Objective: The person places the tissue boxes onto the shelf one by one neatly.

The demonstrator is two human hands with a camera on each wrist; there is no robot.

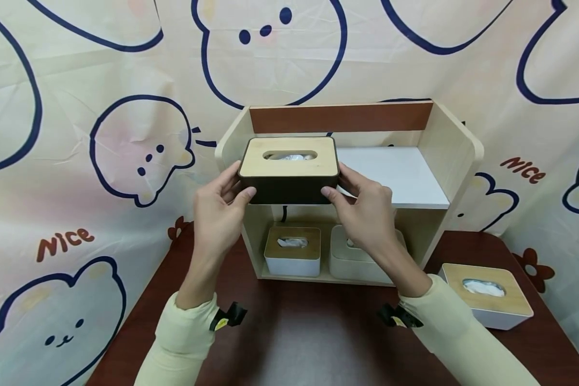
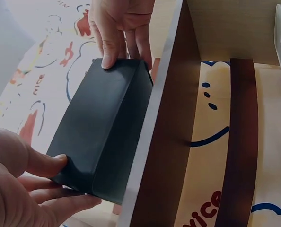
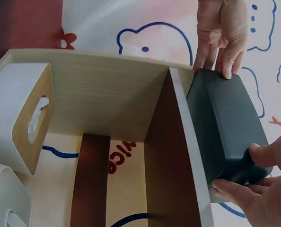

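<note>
Both hands hold a black tissue box [image 1: 289, 188] with a light wooden lid, level at the height of the upper shelf [image 1: 383, 177]. At its left end, my left hand [image 1: 220, 206] grips with the thumb on the front face and the fingers behind. My right hand [image 1: 365, 208] grips the right end the same way. In the left wrist view the black tissue box [image 2: 100, 123] is right beside the shelf's front edge. The right wrist view shows the black tissue box [image 3: 228, 123] close to that edge too.
Below, a white tissue box [image 1: 293, 267] with a wooden lid and a pale tissue box [image 1: 340, 262] stand in the lower compartment. Another white tissue box [image 1: 504, 319] sits on the dark table [image 1: 294, 332] at the right. A patterned cloth [image 1: 140, 236] hangs behind.
</note>
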